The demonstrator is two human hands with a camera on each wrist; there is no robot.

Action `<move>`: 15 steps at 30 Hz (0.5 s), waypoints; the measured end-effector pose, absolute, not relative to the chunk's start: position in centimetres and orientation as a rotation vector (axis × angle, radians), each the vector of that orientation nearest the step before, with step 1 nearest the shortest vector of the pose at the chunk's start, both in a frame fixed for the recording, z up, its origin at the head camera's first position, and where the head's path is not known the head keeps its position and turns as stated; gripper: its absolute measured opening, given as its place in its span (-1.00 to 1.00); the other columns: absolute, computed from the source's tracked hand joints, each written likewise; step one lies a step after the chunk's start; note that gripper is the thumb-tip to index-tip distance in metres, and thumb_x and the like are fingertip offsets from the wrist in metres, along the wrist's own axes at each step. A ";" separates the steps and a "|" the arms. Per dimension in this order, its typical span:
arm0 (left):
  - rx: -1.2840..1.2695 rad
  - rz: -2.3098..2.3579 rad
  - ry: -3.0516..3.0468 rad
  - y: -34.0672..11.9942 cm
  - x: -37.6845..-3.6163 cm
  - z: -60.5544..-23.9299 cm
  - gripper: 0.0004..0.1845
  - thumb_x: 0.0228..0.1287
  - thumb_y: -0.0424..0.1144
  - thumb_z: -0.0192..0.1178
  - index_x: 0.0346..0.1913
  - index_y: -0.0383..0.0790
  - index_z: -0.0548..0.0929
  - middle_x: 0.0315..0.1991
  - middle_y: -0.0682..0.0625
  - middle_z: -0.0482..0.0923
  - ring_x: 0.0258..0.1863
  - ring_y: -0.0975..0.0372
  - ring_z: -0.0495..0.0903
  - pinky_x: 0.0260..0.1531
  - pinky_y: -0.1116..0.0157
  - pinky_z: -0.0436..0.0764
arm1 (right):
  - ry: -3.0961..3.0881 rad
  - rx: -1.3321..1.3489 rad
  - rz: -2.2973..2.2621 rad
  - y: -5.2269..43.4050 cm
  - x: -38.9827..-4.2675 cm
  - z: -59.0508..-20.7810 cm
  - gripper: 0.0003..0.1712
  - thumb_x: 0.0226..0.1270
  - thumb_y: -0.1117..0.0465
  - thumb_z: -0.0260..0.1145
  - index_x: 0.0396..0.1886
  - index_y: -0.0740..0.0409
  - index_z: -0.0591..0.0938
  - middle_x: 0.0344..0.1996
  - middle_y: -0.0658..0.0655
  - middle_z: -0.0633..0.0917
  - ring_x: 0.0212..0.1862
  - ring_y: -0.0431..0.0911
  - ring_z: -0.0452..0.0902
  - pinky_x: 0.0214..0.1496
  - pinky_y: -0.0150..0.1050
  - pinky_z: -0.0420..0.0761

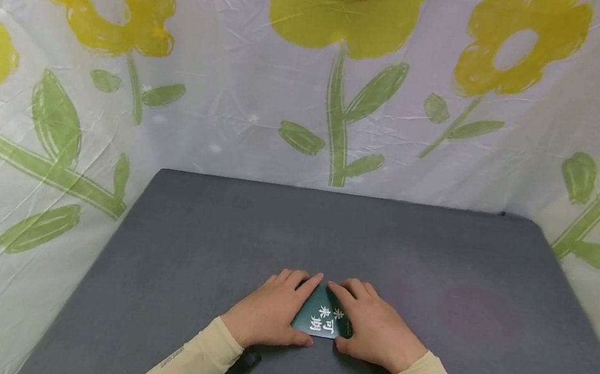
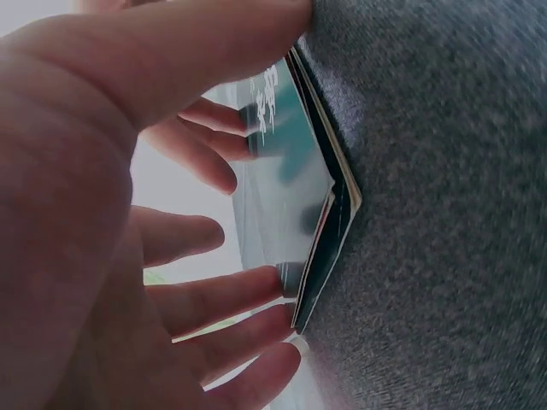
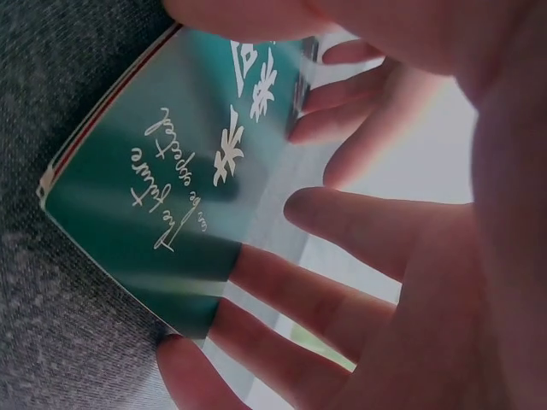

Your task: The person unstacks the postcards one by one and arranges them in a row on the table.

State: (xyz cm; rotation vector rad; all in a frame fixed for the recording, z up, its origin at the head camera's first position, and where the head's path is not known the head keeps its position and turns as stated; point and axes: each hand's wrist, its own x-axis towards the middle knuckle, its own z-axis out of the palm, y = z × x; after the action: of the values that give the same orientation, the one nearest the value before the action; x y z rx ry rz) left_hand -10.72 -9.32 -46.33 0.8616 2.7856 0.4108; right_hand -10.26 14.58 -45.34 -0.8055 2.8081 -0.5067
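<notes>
A thin stack of dark green cards (image 1: 324, 320) with white characters lies on the grey table (image 1: 439, 266), near its front middle. My left hand (image 1: 272, 309) holds the stack's left side and my right hand (image 1: 374, 329) holds its right side, index fingertips almost meeting at the far corner. In the left wrist view the stack's layered edges (image 2: 329, 222) rest on the cloth, with my thumb (image 2: 214, 51) at one end and fingertips (image 2: 256, 295) at the other. The right wrist view shows the glossy green face (image 3: 145, 205) with white script, held between thumb and fingers (image 3: 282, 295).
A white sheet printed with yellow flowers and green leaves (image 1: 292, 82) hangs behind and beside the table. Grey cloth stretches to the table's far edge (image 1: 334, 193) and both sides. Cream sleeves (image 1: 193, 358) cover both forearms.
</notes>
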 end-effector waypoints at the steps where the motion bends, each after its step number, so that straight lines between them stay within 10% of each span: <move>1: 0.866 0.412 2.787 -9.3 -10.7 -46.4 0.16 0.23 0.30 0.52 0.73 -0.15 0.21 0.51 -0.12 0.43 0.48 0.03 0.45 0.48 -0.05 0.51 | 2.806 -0.803 -0.507 14.6 -10.2 -45.3 0.07 0.03 0.12 0.70 0.58 0.17 0.48 0.35 0.17 0.57 0.34 0.11 0.52 0.22 0.10 0.72; 15: 0.909 0.413 2.814 -9.2 -10.7 -46.7 0.07 0.28 0.26 0.50 0.70 -0.15 0.29 0.37 -0.06 0.49 0.30 0.12 0.50 0.40 0.03 0.57 | 2.809 -0.856 -0.514 14.7 -10.1 -45.3 0.05 -0.01 0.15 0.69 0.55 0.17 0.51 0.28 0.14 0.57 0.27 0.06 0.52 0.20 0.08 0.71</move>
State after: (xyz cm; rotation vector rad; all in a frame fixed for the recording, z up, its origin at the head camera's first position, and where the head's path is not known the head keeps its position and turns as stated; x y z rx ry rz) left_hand -10.71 -9.20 -46.66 0.9085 2.8139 0.4129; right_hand -10.11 14.65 -45.25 -0.8564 2.8086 -0.5138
